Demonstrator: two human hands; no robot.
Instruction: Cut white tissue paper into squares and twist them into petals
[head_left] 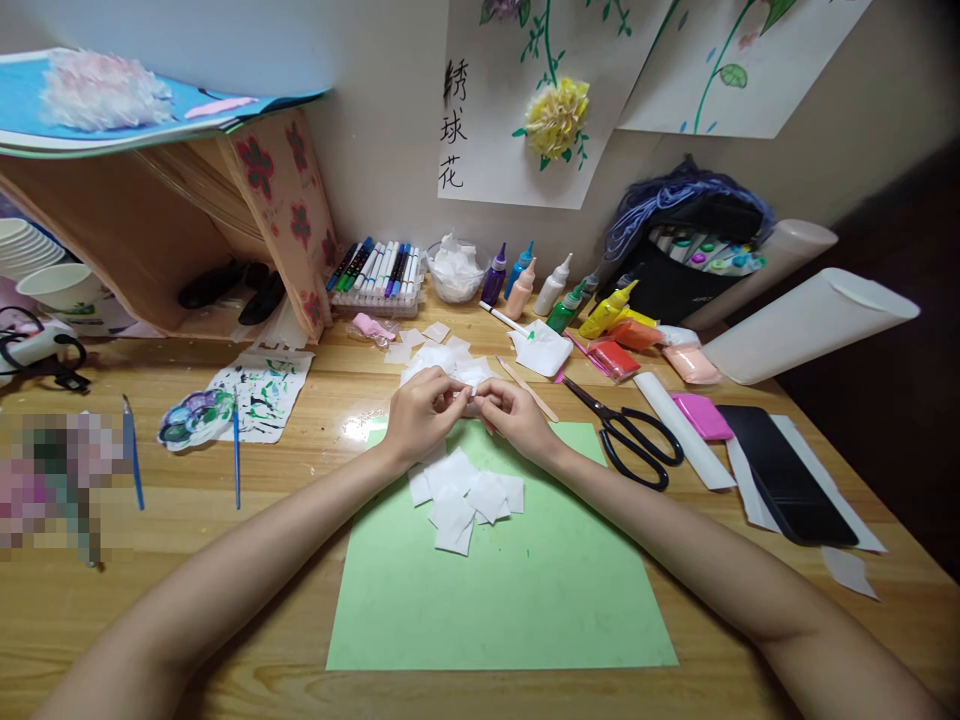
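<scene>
Over the far edge of a green sheet of paper, my left hand and my right hand meet fingertip to fingertip. Both are closed in a pinch on a small white piece of paper, mostly hidden by the fingers. Just beyond the hands lies a heap of white paper squares. Several more paper squares overlap on the green sheet, nearer to me than the hands.
Black scissors, a phone and a white paper roll lie right. Paint bottles, a glass bowl and markers line the back. Paintbrushes and a palette lie left, near a cardboard box.
</scene>
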